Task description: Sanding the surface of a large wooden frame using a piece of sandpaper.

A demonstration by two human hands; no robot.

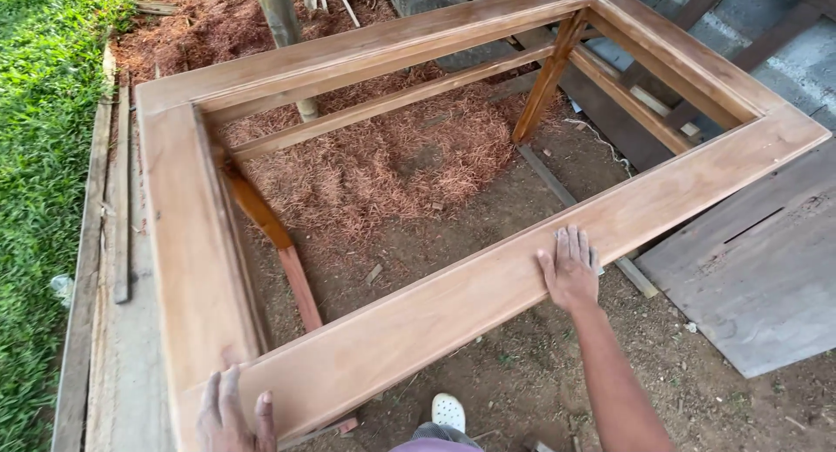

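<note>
You stand on bare dirt strewn with reddish wood shavings (383,169), grass (39,156) along the left. Grey boards (758,278) lie at the right, planks (117,199) at the left. Your wooden table frame (435,313) stands before you, open in its middle. Your right hand (570,269) lies flat, fingers spread, on its near rail; your left hand (231,413) rests open on the near-left corner, gripping nothing.
</note>
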